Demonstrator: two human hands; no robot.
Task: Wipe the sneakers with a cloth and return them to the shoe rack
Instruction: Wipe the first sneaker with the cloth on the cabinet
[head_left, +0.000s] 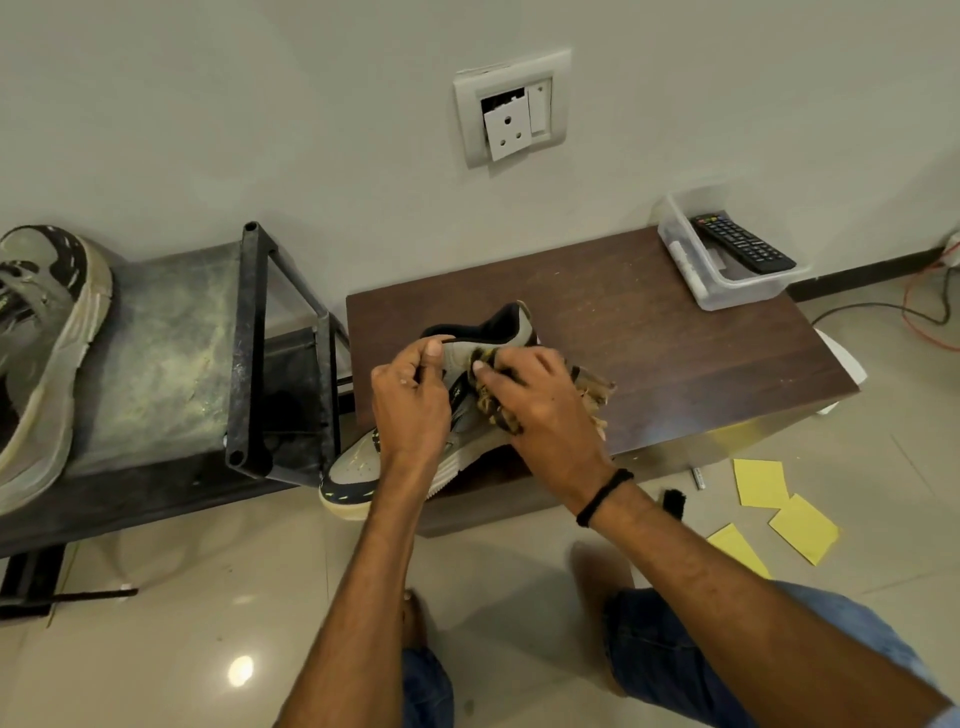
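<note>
1. My left hand (410, 400) pinches the collar edge of the grey sneaker (358, 467), thumb on top and fingers curled
2. My right hand (540, 410) is closed round the brown cloth (595, 389) and presses it against the sneaker's side near the heel
3. The sneaker lies on the dark wooden table (675, 338), its toe jutting past the near-left corner
4. The second sneaker (47, 353) sits on the shoe rack (156, 364) to the left
5. At the table's far right corner a clear box (737, 293) holds a remote (743, 244); yellow papers (761, 483) lie on the floor
</note>
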